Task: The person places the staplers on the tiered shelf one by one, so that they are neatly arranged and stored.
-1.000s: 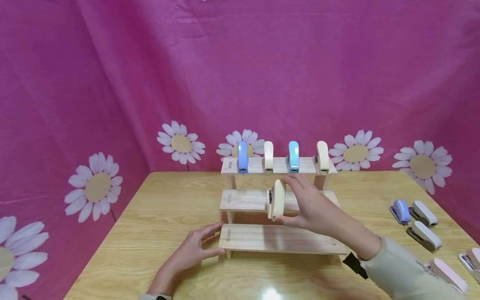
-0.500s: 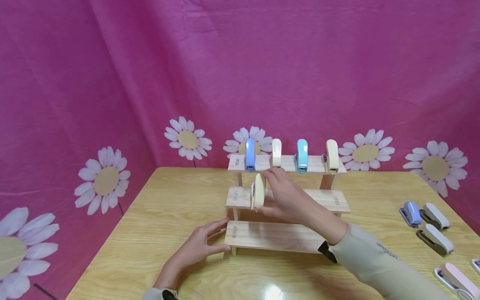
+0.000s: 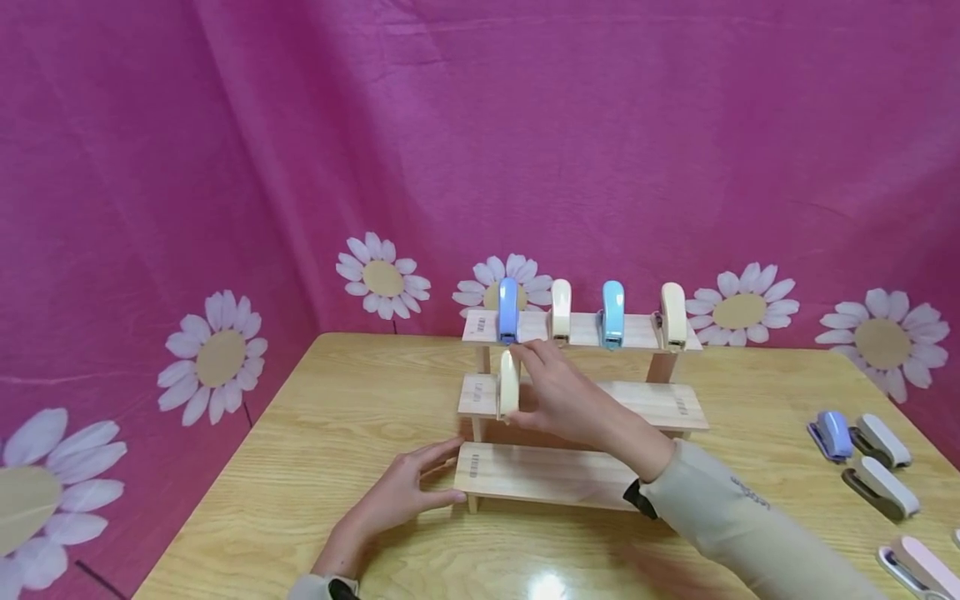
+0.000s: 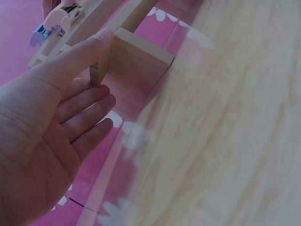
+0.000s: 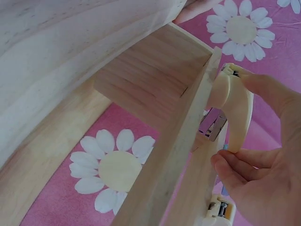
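Right hand (image 3: 564,395): thumb and fingertips pinching a cream stapler (image 3: 508,385);
Cream stapler: upright, 10 o'clock from the rack (image 3: 663,367)'s centre, at the middle shelf (image 3: 648,403);
Left hand (image 3: 400,493): 8 o'clock, fingers parted, touching the bottom shelf (image 3: 551,473)'s end;
Top shelf (image 3: 586,329): four staplers (image 3: 612,310) in a row, 12 o'clock;
Table (image 3: 345,400): more staplers (image 3: 888,485), 4 o'clock.

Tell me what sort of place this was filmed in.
Probably a staged tabletop set, though the wider room is out of view: a pink daisy-print cloth hangs behind a wood-grain table, and staplers stand on a three-tier wooden rack.
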Motion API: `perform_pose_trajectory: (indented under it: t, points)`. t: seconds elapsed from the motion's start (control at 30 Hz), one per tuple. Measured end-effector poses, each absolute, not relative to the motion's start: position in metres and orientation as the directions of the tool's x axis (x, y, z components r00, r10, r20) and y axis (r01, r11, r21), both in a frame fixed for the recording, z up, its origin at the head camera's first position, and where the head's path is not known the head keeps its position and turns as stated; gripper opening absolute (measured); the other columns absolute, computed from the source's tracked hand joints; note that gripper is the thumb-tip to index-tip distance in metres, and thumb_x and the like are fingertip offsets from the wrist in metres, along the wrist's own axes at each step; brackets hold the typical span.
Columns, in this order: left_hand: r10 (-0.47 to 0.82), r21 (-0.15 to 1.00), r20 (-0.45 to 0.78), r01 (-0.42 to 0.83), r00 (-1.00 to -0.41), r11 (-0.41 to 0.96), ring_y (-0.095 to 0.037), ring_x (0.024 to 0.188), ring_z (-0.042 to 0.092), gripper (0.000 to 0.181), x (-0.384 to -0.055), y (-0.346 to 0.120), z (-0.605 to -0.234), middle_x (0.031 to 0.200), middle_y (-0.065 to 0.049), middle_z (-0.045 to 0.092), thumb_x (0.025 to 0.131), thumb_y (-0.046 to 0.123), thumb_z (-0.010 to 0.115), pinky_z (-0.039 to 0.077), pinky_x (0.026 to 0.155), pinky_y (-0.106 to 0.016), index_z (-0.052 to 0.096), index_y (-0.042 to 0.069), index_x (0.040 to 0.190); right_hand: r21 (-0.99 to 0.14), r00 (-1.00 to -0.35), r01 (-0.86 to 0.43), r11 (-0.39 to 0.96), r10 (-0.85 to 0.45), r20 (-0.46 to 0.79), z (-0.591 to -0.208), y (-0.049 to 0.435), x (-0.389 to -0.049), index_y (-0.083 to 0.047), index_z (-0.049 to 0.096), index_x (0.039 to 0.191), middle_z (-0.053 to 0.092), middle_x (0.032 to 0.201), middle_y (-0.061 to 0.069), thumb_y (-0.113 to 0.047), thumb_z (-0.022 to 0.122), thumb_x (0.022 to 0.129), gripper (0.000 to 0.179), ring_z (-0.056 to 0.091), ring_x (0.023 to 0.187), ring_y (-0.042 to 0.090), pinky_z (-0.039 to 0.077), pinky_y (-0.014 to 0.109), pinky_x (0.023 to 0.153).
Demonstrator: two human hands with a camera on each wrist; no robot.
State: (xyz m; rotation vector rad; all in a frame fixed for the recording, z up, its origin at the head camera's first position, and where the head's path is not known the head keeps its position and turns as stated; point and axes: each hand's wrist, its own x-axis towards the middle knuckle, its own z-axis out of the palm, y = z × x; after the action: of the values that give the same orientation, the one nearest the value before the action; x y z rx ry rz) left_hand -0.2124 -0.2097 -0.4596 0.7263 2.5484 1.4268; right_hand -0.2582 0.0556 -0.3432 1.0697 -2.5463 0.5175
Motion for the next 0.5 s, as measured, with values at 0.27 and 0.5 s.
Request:
perform_pose_trajectory:
  t: [0.27, 0.5]
  points:
    - [0.471, 0.839, 0.113, 0.338, -0.875, 0.427, -0.034, 0.135, 0.05, 0.075, -0.2117, -0.2081, -0.4584, 0.152, -0.015, 0.044, 0.086, 0.033, 0.074, 0.042, 0.113, -0.045, 0.042, 0.005, 0.148, -0.296, -0.706, -0.704, 0.645, -0.594, 0.385, -0.3457, 0.0565, -0.2608, 0.008, 0.04, 0.142, 0.05, 0.135, 0.022, -0.034, 0.083, 0.077, 0.089, 0.049, 0.129, 0.034, 0.046, 0.048, 0.112]
    - [0.463, 0.841, 0.105, 0.327, -0.88, 0.431, -0.033, 0.135, 0.051, 0.076, -0.211, -0.2087, -0.4583, 0.151, -0.015, 0.046, 0.086, 0.033, 0.074, 0.042, 0.113, -0.046, 0.042, 0.004, 0.147, -0.278, -0.68, -0.728, 0.627, -0.606, 0.413, -0.3414, 0.0615, -0.2554, 0.004, 0.04, 0.144, 0.05, 0.137, 0.019, -0.04, 0.082, 0.078, 0.09, 0.051, 0.128, 0.031, 0.048, 0.045, 0.11]
